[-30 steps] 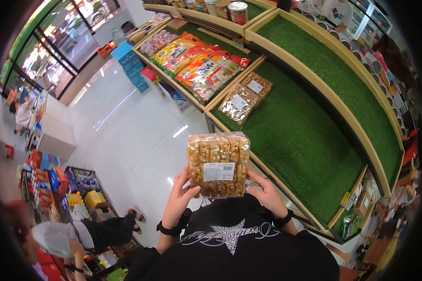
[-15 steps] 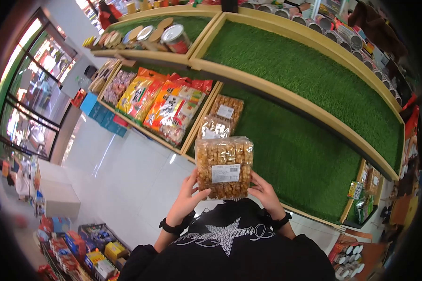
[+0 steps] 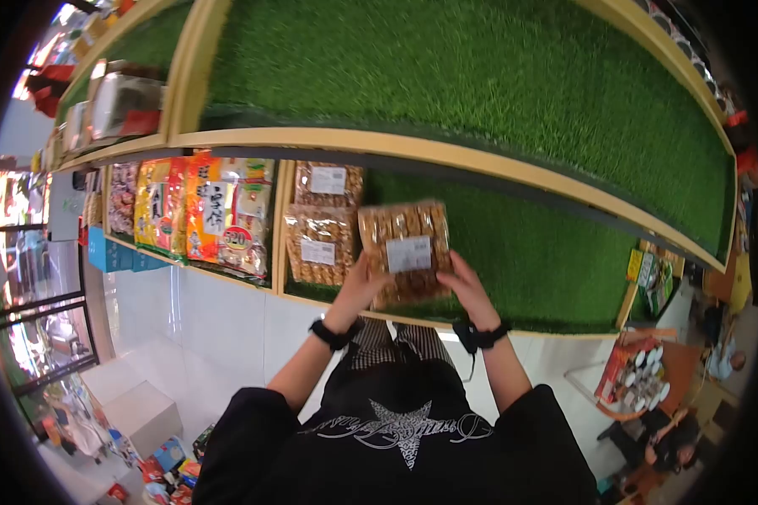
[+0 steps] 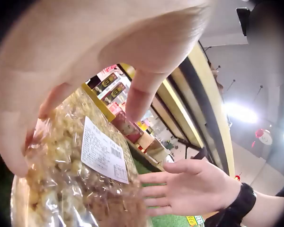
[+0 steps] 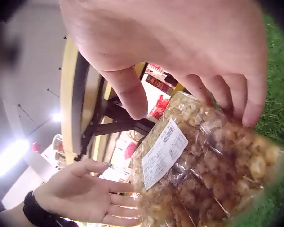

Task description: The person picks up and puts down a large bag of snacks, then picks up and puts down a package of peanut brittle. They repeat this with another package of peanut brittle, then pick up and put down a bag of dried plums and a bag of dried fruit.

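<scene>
A clear-wrapped block of golden-brown puffed snack bars (image 3: 403,225) with a white label is carried between both hands, over the green-lined shelf (image 3: 514,244) in the head view. My left hand (image 3: 360,290) bears on its left side, my right hand (image 3: 470,290) on its right. In the left wrist view, straight fingers of the right hand (image 4: 194,189) meet the edge of the pack, thumb lifted away. The right wrist view shows the left hand (image 5: 87,191) likewise flat against the far edge. Two similar packs (image 3: 318,244) (image 3: 328,183) lie on the shelf just left.
Large orange and yellow snack bags (image 3: 219,215) lie in the compartment to the left, past a wooden divider (image 3: 282,227). A wooden rail (image 3: 446,151) of the upper tier runs above the shelf. Small packs and a price tag (image 3: 636,265) stand at its right end.
The view has swung round to face the shelf. The snack pack has moved from in front of the body out over the shelf, beside the two packs, with both arms now stretched forward.
</scene>
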Tool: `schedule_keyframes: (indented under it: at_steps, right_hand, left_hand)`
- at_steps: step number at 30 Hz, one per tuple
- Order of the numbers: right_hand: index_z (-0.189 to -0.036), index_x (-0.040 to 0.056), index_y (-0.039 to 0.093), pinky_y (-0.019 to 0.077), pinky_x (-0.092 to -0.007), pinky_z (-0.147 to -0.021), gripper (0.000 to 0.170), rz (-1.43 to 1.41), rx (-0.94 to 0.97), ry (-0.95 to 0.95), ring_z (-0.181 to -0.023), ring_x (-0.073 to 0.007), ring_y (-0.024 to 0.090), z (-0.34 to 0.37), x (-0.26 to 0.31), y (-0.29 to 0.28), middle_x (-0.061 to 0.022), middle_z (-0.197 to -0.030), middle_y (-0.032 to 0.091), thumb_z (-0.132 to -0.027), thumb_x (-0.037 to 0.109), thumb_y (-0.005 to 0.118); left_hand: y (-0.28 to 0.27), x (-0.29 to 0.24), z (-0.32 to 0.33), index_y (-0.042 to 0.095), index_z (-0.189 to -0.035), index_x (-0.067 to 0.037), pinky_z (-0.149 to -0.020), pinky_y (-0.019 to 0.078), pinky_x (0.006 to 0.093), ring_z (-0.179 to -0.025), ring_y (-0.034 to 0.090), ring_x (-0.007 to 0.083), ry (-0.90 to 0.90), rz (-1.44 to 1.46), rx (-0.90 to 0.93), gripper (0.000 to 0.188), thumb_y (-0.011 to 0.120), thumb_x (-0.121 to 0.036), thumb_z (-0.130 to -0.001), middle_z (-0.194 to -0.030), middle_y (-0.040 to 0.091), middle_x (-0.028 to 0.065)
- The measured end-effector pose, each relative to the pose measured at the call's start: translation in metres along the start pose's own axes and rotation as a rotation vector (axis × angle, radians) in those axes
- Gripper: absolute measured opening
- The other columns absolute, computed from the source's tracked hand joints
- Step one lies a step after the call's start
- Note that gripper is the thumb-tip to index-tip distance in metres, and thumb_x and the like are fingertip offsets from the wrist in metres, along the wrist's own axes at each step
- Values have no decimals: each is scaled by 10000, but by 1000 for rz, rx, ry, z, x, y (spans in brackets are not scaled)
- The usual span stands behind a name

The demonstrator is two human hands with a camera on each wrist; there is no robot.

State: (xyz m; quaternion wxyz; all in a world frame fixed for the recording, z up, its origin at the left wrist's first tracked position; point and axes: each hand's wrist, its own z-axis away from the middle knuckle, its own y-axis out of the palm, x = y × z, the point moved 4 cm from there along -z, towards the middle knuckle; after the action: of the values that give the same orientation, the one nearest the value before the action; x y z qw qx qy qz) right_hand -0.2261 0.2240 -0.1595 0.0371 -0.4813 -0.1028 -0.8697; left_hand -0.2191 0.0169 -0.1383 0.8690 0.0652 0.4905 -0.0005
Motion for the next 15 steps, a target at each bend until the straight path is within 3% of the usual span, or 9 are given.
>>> schedule_keyframes:
  at_steps: [1, 3, 5, 6, 10, 12, 13, 15]
  right_hand:
    - [-1286, -30, 258, 390, -249, -836, 630, 9, -12, -12, -983, -140, 490, -13, -5, -2, -110, -1222, 423, -777, 148, 584]
    - [-1282, -31, 265, 340, -259, -896, 622, 0, -49, -50, -1065, -153, 439, -42, -11, -5, -110, -1219, 431, -782, 170, 576]
    - [-1279, -24, 276, 308, -270, -928, 617, -10, -94, 3, -1107, -162, 405, -56, 15, 2, -109, -1235, 418, -779, 178, 576]
    - [-1279, -24, 276, 308, -270, -928, 617, -11, -105, 15, -1107, -162, 405, -71, 13, 1, -109, -1235, 418, -779, 178, 576]
    - [-1304, 2, 237, 311, -280, -928, 616, 26, -148, -25, -1108, -189, 414, -117, 2, 4, -122, -1251, 400, -792, 156, 543]
    - [-1318, 17, 214, 309, -282, -929, 622, 45, -148, -48, -1114, -197, 411, -134, -3, 10, -128, -1264, 385, -797, 149, 529]
    - [-1328, 31, 189, 305, -285, -932, 632, 117, -186, -58, -1126, -202, 400, -138, -8, 12, -133, -1282, 363, -802, 154, 517]
    - [-1338, 45, 164, 301, -288, -934, 642, 190, -229, -60, -1138, -206, 390, -140, -14, 11, -137, -1299, 342, -806, 158, 505]
  left_hand:
    - [-4, 8, -20, 335, -1200, 19, -804, 406, 259, -966, 486, 139, -31, 8, -1, 545, 588, -61, -725, -1062, 517, 93]
    - [-7, 9, -58, 334, -1194, 23, -740, 438, 260, -916, 513, 140, 99, 10, 18, 514, 574, -57, -746, -1040, 532, 105]
    - [-12, 7, -92, 343, -1167, 42, -754, 433, 262, -924, 514, 157, 111, -19, -29, 525, 598, -104, -732, -1044, 530, 129]
    - [-23, 35, -124, 301, -1211, 54, -748, 435, 254, -903, 526, 164, 120, -60, -134, 638, 628, -159, -706, -1011, 539, 143]
    - [-24, 23, -164, 197, -1276, 62, -835, 398, 292, -1032, 473, 222, 27, -82, -99, 796, 642, -233, -685, -1111, 473, 201]
    - [-32, 35, -181, 100, -1318, 27, -932, 311, 335, -1172, 336, 296, 9, -382, -216, 896, 636, -295, -677, -1240, 334, 248]
    - [-34, 38, -183, 100, -1318, 27, -932, 311, 335, -1172, 336, 296, 8, -382, -209, 896, 636, -295, -677, -1240, 334, 248]
    - [-32, 39, -180, 74, -1326, 12, -987, 223, 357, -1249, 178, 344, 86, -286, -138, 913, 626, -322, -679, -1321, 187, 262]
